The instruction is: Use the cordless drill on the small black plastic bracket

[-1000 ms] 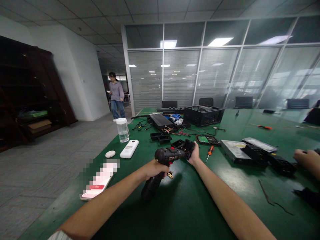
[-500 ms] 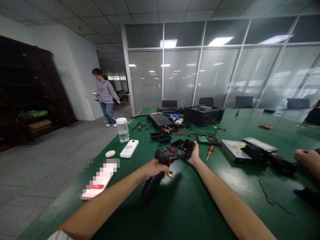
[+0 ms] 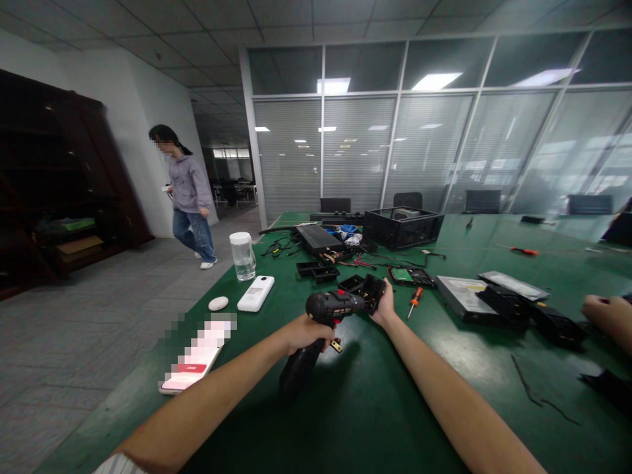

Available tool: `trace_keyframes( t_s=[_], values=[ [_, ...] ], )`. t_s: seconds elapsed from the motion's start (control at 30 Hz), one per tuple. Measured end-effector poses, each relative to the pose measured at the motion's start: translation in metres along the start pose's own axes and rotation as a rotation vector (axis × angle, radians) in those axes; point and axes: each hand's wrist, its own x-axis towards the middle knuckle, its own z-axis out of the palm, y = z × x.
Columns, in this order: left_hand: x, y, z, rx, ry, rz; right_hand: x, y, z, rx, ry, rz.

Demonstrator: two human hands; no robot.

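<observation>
My left hand (image 3: pixel 307 336) is wrapped round the grip of a black cordless drill (image 3: pixel 332 305), whose nose points right. Opposite it, my right hand (image 3: pixel 385 307) grips a small black open-sided plastic box (image 3: pixel 372 292), tilted up from the table. The drill's tip reaches the box's open side; whether it touches a screw is too small to tell. Just behind lies another black plastic tray (image 3: pixel 349 284). A small brass-coloured piece (image 3: pixel 336 345) shows beside the fingers of my left hand. To the right of the box an orange-handled screwdriver (image 3: pixel 415 300) lies on the green table (image 3: pixel 375 408).
Left: a phone (image 3: pixel 195 362), white power bank (image 3: pixel 255 293), white round case (image 3: pixel 218 303) and water jar (image 3: pixel 242 257). Behind: black trays (image 3: pixel 318 272), cables and a black computer case (image 3: pixel 402 228). Right: drives (image 3: pixel 464 299) and another person's hand (image 3: pixel 607 309). A person (image 3: pixel 187 191) walks beyond the table.
The walking person has moved left and nearer. My hands, the drill and the black box stay practically where they were.
</observation>
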Motion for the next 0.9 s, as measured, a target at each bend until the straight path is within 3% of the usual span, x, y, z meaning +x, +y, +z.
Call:
trace_keyframes(
  t_s=[0.9],
  values=[
    [0.0020, -0.0043, -0.0012, -0.032, -0.018, 0.030, -0.0008, 0.0004, 0.0010, 0.004, 0.021, -0.005]
  ],
)
